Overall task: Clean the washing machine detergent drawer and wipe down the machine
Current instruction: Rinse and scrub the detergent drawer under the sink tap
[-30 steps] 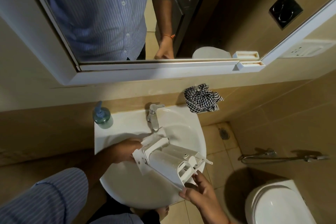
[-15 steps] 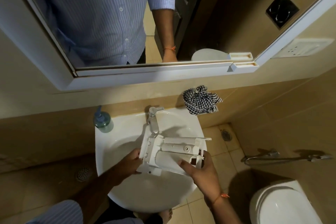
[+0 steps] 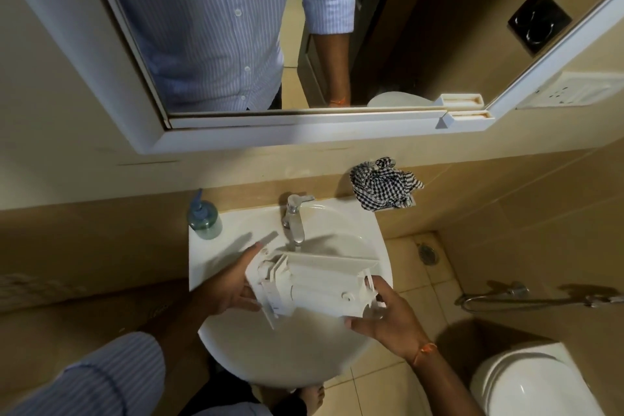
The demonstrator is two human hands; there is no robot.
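Observation:
A white plastic detergent drawer (image 3: pixel 317 284) lies lengthways across the white sink basin (image 3: pixel 290 355), just below the chrome tap (image 3: pixel 293 219). My left hand (image 3: pixel 229 284) grips its left end, fingers wrapped around the front panel. At the opposite end, my right hand (image 3: pixel 388 314) holds the drawer from below, thumb under the edge. A crumpled black-and-white checked cloth (image 3: pixel 383 187) sits on the ledge to the right of the tap.
A blue soap dispenser (image 3: pixel 203 218) stands on the sink's back left corner. A white-framed mirror (image 3: pixel 256 132) hangs above. A toilet (image 3: pixel 526 385) is at the lower right, a hand sprayer hose (image 3: pixel 526 297) on the right wall, a floor drain (image 3: pixel 428 253) beside the sink.
The drawer has been turned from tilted to lying flat across the basin under the tap. My right hand shifted to its right end.

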